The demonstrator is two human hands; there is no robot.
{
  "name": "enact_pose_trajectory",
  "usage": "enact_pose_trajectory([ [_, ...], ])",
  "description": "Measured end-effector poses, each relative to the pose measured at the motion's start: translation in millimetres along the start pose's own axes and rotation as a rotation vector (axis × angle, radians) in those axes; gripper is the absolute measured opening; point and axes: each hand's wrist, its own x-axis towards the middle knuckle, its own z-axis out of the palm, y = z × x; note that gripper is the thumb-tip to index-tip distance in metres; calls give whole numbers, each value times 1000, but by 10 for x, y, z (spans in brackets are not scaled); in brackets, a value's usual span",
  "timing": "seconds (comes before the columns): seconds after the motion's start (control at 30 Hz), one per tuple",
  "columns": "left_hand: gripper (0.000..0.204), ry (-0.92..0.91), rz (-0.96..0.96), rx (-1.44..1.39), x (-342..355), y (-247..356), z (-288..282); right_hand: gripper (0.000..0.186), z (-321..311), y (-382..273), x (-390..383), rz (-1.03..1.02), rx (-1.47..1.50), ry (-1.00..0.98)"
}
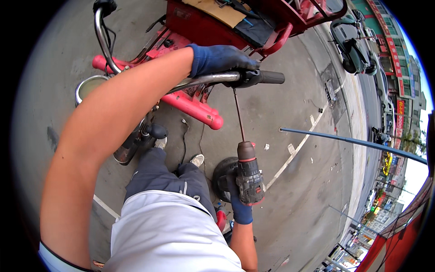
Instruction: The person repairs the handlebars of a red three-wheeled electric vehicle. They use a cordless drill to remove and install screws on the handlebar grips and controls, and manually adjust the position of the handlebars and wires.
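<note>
My left hand point(224, 61), in a dark blue glove, is closed over the chrome handlebar point(201, 81) at its black control housing point(244, 79), beside the rubber grip point(273, 77). My right hand point(237, 204), also gloved, grips a black and red drill point(249, 179), held pointing away from me. Its long, thin bit point(239, 115) reaches up to the underside of the housing; whether the tip is seated in anything is too small to tell. A red frame tube point(195, 111) and a round lamp point(90, 88) sit below and left of the bar.
A red cargo vehicle point(195, 20) with tools on cardboard stands beyond the bar. A blue pole point(349, 139) crosses at the right. A parked scooter point(349, 47) stands at the kerb. A black tire point(219, 179) lies behind the drill, and a cable point(183, 140) runs along the pavement.
</note>
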Motion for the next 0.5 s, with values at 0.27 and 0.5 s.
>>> enact_pose_trajectory([
  [0.27,36,-44,115,-75,-104,60,-56,26,-7,-45,41,-158,-113,50],
  [0.5,43,3,-17,-281,-3,104,94,26,-1,412,3,-250,-201,37],
])
